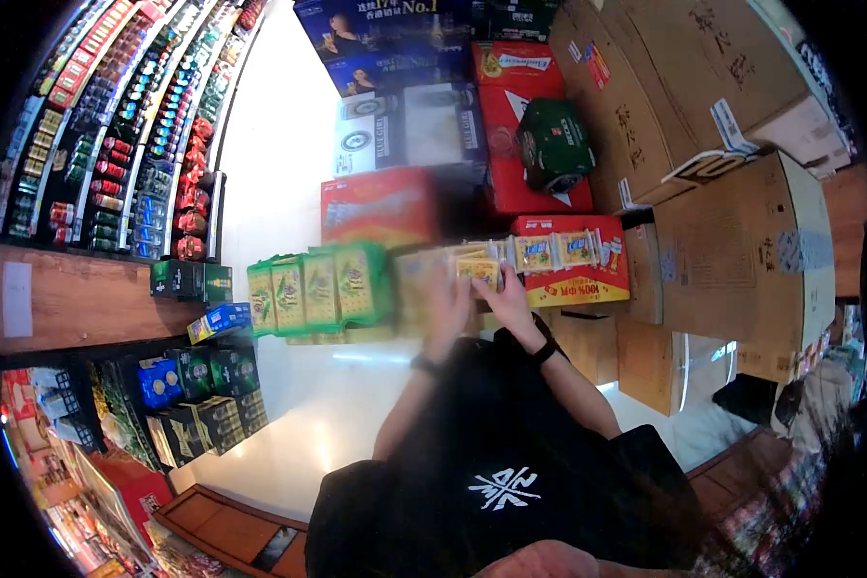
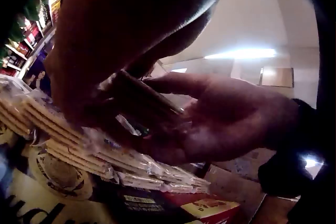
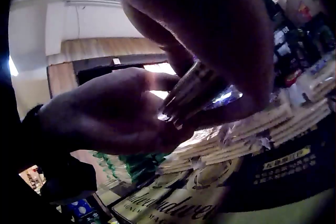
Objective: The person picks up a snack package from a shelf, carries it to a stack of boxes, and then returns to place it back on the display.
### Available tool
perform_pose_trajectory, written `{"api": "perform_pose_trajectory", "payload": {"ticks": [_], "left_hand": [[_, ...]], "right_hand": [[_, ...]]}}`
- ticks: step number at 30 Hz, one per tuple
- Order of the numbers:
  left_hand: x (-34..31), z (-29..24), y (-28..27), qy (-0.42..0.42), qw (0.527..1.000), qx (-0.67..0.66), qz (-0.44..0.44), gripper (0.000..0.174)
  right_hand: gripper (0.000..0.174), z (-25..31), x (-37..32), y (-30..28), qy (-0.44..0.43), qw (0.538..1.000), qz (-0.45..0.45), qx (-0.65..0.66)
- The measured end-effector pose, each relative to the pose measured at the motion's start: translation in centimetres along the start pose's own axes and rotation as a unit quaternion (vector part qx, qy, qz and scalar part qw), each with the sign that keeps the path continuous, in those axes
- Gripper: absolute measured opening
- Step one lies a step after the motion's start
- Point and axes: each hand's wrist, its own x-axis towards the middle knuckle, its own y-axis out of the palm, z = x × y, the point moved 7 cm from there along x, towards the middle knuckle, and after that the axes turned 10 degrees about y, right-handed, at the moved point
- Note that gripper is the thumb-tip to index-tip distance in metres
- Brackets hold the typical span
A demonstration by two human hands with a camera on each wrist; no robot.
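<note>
Both hands hold a clear-wrapped packet of crackers (image 1: 478,271) between them in the head view. My left hand (image 1: 446,313) grips its left side and my right hand (image 1: 512,306) its right side. In the left wrist view the packet (image 2: 149,95) is seen edge-on and dark, with the right hand (image 2: 226,116) reaching in from the right. From the right wrist, the left hand (image 3: 110,113) comes in from the left with its fingers at the packet (image 3: 189,90). More wrapped cracker packets (image 1: 573,249) lie in a row just beyond the hands, on boxes.
Green-wrapped cracker packs (image 1: 320,287) stand to the left of the hands. A red and yellow carton (image 1: 588,289) sits on the right, below tall brown cardboard boxes (image 1: 732,250). Beer cartons (image 1: 405,125) are stacked ahead. Stocked shelves (image 1: 125,135) line the far left.
</note>
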Motion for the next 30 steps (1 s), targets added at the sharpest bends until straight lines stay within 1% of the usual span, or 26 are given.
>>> {"api": "perform_pose_trajectory", "payload": {"ticks": [2,4,5,6,8,9,11,12,15,17,18,21,23,24,26,27,28,29,30], "left_hand": [[0.0,-0.2,0.0,-0.037,0.997,-0.067,-0.012,0.054],[-0.3,0.1,-0.1,-0.036,0.997,-0.068,-0.022,0.054],[-0.3,1.0,0.0,-0.015,0.999,-0.033,-0.023,0.054],[-0.2,1.1,0.0,0.008,1.000,0.002,-0.022,0.054],[-0.5,1.6,0.3,0.015,0.999,0.005,-0.044,0.052],[-0.6,1.6,0.5,0.019,0.998,0.006,-0.055,0.051],[-0.8,4.7,1.8,0.016,0.998,-0.020,-0.050,0.048],[-0.8,5.7,2.2,0.016,0.998,-0.031,-0.048,0.047],[-1.0,3.3,1.1,0.010,0.996,-0.021,-0.089,0.043],[-1.4,4.8,1.5,-0.004,0.995,-0.049,-0.086,0.043],[-1.5,5.4,1.8,-0.011,0.994,-0.064,-0.085,0.043],[-0.7,1.0,0.7,0.013,0.995,-0.021,-0.094,0.046],[-0.8,2.2,0.8,0.011,0.996,-0.004,-0.089,0.048],[-0.9,3.1,1.0,0.010,0.996,0.004,-0.088,0.049],[-1.2,4.7,1.3,-0.011,0.994,-0.059,-0.095,0.049],[-1.3,4.3,1.2,-0.020,0.994,-0.042,-0.095,0.049],[-1.0,2.7,0.8,-0.028,0.995,-0.024,-0.094,0.049],[-1.1,0.8,0.3,-0.034,0.995,0.042,-0.088,0.050],[-0.9,-0.8,0.0,-0.039,0.990,0.107,-0.081,0.050]], "right_hand": [[0.052,-0.3,0.5,0.2,0.012,1.000,0.023,-0.012],[0.051,-0.5,1.0,0.5,-0.017,0.999,0.042,0.014],[0.051,-0.8,1.1,0.7,-0.028,0.998,0.051,0.030],[0.050,-1.0,1.1,0.6,-0.025,0.999,0.045,0.007],[0.048,-1.4,1.3,0.2,-0.020,0.999,0.029,-0.037],[0.049,-1.3,1.4,0.1,-0.036,0.997,0.029,-0.062],[0.050,-1.3,1.8,0.0,-0.068,0.991,0.029,-0.111],[0.050,-0.8,1.8,0.0,-0.072,0.989,0.043,-0.125],[0.052,2.1,0.7,-0.2,-0.091,0.982,0.077,-0.148],[0.053,3.6,0.1,-0.2,-0.112,0.979,0.082,-0.147],[0.053,3.4,0.2,-0.3,-0.113,0.981,0.067,-0.140],[0.052,1.9,0.5,-0.1,-0.115,0.985,0.036,-0.126],[0.052,1.5,0.9,-0.1,-0.123,0.984,0.031,-0.125],[0.052,1.6,1.0,-0.1,-0.123,0.983,0.047,-0.125],[0.052,1.9,1.0,0.0,-0.124,0.981,0.080,-0.127],[0.050,2.3,0.8,-0.1,-0.140,0.978,0.085,-0.128],[0.050,2.7,0.5,-0.2,-0.155,0.975,0.089,-0.130],[0.050,3.0,0.2,-0.4,-0.169,0.972,0.093,-0.131],[0.048,3.1,0.3,-0.7,-0.144,0.976,0.100,-0.129]]}}
